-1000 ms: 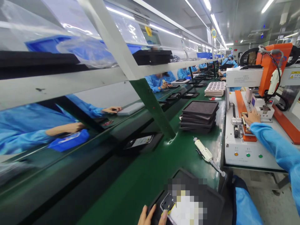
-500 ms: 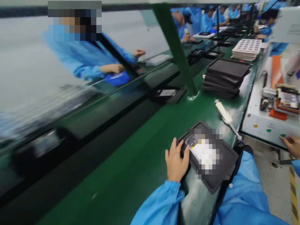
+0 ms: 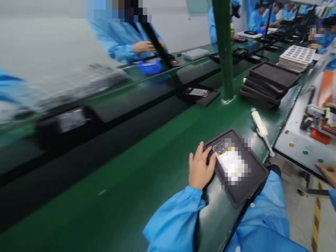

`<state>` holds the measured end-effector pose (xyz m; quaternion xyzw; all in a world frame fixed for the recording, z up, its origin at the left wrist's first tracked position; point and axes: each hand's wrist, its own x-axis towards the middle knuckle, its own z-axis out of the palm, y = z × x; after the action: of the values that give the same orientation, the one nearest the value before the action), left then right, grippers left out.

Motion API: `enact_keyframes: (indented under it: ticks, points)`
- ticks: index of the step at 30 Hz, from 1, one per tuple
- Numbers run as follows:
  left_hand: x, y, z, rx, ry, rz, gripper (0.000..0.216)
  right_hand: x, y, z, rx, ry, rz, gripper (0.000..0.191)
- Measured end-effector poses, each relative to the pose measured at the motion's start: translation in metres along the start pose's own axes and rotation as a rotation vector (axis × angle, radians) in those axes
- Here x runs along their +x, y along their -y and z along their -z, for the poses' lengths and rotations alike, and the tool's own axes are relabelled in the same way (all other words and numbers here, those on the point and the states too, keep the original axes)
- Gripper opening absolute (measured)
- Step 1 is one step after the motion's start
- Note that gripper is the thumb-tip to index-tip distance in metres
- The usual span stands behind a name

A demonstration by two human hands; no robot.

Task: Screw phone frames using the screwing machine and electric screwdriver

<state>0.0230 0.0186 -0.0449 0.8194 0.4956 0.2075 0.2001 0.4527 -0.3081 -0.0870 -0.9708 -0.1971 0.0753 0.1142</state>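
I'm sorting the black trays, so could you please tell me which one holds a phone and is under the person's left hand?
It is the single black tray at the near table edge, touched by the left hand. The stacked trays sit farther off, untouched.

Right hand (image 3: 327,173): my grip off the orange fixture, now at the white machine's (image 3: 296,147) front edge. Left hand (image 3: 200,168): shifted onto the black rectangular foam tray's (image 3: 252,185) near-left corner.

Left hand (image 3: 200,169) flat, fingers spread forward; right hand (image 3: 327,174) at frame edge.
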Motion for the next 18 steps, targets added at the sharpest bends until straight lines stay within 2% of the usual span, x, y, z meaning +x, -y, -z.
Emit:
enact_keyframes:
  ticks: [5, 9, 13, 18]
  points:
    - [0.006, 0.004, -0.001, -0.006, -0.041, -0.002, 0.053, -0.005, 0.014, 0.0, -0.005, -0.007, 0.028, 0.064]
    - [0.008, 0.005, -0.001, -0.039, -0.032, -0.012, 0.055, -0.005, 0.009, 0.007, 0.114, 0.054, 0.033, 0.067]
    - [0.006, 0.004, -0.001, -0.02, -0.039, -0.013, 0.048, -0.008, 0.004, 0.014, 0.195, 0.091, 0.043, 0.071]
    - [0.002, 0.002, -0.002, -0.01, -0.012, -0.012, 0.045, 0.001, -0.006, 0.005, 0.031, -0.054, 0.034, 0.061]
